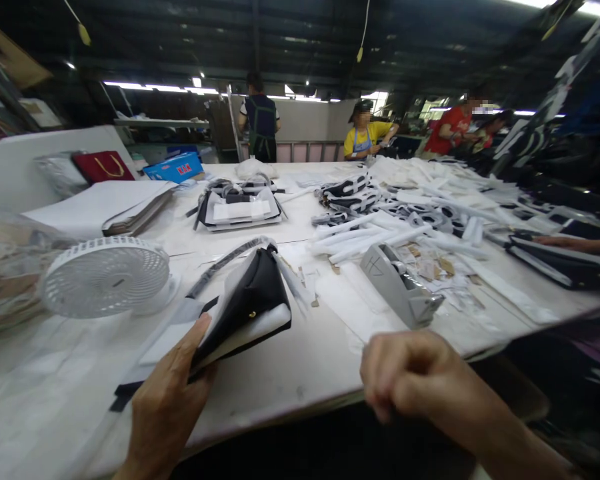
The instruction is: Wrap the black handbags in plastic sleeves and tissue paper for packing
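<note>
My left hand (173, 393) grips the near left edge of a black bag (260, 287), thumb on top and fingers underneath. The bag is tilted up off the table, with white padding along its open edge, a small gold stud on its side and a wrapped strap (225, 260) arching behind it. Over the table's front edge, to the right of the bag, my right hand (410, 373) hangs with curled fingers, slightly blurred. Whether it pinches anything small cannot be made out. A grey tape dispenser (400, 283) stands just beyond my right hand.
A white fan (107, 277) stands at left, near stacked white sheets (100, 203). Another bag (240, 207) lies farther back. Wrapped straps (350, 193) and white rolls (375, 233) are heaped centre right. At the right edge, another person's hand (563, 244) touches a dark bag (560, 260).
</note>
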Demonstrator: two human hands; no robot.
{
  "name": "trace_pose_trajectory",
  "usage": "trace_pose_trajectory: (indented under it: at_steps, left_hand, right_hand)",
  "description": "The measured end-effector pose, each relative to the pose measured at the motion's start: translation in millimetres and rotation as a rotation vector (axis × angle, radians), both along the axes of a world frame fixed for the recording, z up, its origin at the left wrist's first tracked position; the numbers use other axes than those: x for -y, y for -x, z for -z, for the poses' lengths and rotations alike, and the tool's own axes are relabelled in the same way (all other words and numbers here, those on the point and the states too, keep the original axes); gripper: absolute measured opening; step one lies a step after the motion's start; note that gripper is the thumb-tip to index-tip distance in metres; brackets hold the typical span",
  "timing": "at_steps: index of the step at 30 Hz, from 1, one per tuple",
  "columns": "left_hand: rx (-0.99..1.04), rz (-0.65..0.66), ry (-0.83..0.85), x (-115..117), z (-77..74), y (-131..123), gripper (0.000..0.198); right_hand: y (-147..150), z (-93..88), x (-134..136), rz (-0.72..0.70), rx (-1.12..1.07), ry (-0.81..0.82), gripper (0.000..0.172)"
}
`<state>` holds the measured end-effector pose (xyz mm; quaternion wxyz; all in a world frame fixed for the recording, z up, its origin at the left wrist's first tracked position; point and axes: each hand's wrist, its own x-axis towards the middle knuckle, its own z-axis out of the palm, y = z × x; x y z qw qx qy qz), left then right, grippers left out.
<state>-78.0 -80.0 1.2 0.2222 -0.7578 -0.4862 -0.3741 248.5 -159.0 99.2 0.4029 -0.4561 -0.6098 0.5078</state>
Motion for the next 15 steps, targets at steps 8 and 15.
trace_pose_trajectory:
  at_steps: [8,15]
  left_hand:
    - [0.067,-0.16,0.035,-4.9,-7.3,15.3,0.041]
    - [0.128,-0.21,0.096,-4.5,-11.4,18.9,0.035]
  right_hand:
    - [-23.2,92.0,-109.6,0.494,0.629,-0.16,0.041]
    - [16.2,111.4,-162.1,0.166,1.079,-0.41,0.016]
